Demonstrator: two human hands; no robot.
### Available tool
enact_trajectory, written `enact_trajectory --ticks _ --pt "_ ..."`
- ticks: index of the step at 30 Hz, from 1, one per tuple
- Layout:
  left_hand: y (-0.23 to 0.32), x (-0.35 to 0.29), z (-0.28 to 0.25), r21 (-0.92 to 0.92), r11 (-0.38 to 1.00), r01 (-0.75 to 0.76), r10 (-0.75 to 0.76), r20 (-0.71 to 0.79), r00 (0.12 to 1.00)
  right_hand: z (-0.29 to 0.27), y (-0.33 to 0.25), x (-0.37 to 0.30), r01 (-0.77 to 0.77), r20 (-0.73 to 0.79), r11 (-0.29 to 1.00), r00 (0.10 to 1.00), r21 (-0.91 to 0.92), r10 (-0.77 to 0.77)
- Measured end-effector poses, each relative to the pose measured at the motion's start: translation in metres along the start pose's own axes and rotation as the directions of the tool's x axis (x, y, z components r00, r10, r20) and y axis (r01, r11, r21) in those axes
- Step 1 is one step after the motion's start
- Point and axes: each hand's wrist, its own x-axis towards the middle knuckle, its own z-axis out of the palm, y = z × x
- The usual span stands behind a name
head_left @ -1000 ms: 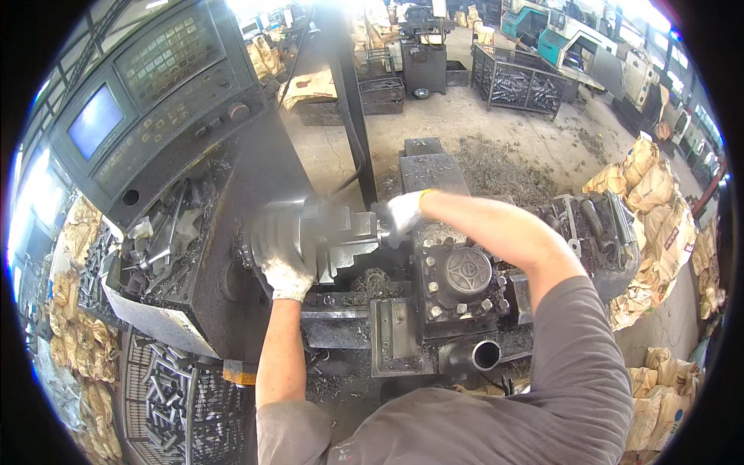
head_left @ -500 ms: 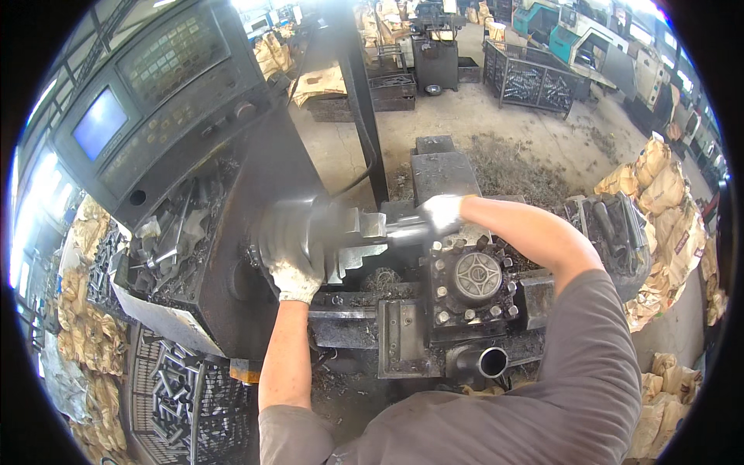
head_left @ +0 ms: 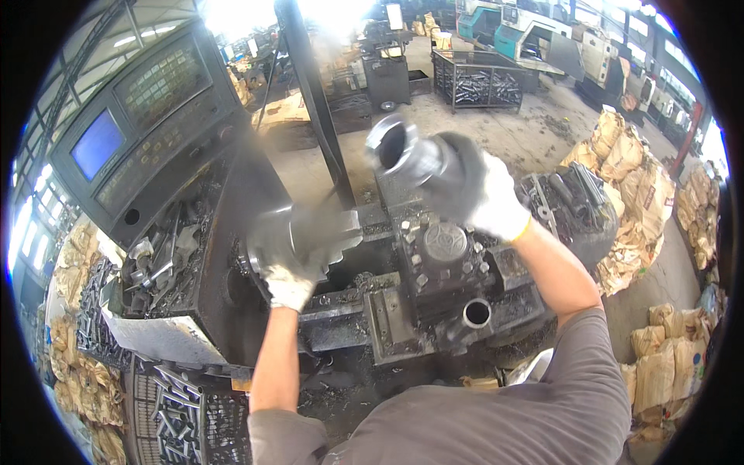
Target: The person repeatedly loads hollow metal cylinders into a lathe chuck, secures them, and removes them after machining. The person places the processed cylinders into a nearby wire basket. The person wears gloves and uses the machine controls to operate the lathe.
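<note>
My right hand [head_left: 484, 190], in a white glove blackened at the fingers, is closed round a hollow shiny metal tube [head_left: 413, 158] with a flared open end. Blurred by motion, the tube is held tilted above the turret toolpost [head_left: 446, 244], its flared end to the left. At the lathe's chuck [head_left: 267, 232], my gloved left hand [head_left: 293, 283] lies against the stepped jaws [head_left: 345, 229]. Its dark fingers are smeared and blend into the metal, so their grip does not show.
A control panel [head_left: 155, 108] with a lit screen stands left. Below it are a chip-strewn tray [head_left: 167, 263] and a crate of metal tubes [head_left: 178, 411]. A dark post [head_left: 314, 101] rises behind the chuck. Brown sacks [head_left: 632, 178] are piled right, and a wire bin [head_left: 477, 81] stands beyond.
My right hand has come away from the jaws, up and to the right, carrying the metal tube. My left hand remains at the chuck. The whole view has shifted slightly.
</note>
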Motion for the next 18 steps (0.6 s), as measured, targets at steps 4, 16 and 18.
enact_trajectory --ticks 4,16,18 --pt "0.101 -0.089 -0.018 -0.964 0.056 0.26 -0.219 0.242 0.945 0.011 -0.099 -0.086 0.046 0.172 0.999 0.984 -0.007 -0.044" --pt "0.095 -0.24 0.05 -0.392 -0.582 0.712 -0.084 0.9 0.427 0.148 -0.032 -0.37 -0.386 0.745 0.916 0.641 0.106 0.184" --pt "0.094 -0.226 0.027 -0.252 -0.68 0.688 -0.001 0.939 0.343 0.091 -0.051 -0.335 -0.766 0.823 0.625 0.254 -0.15 0.508"
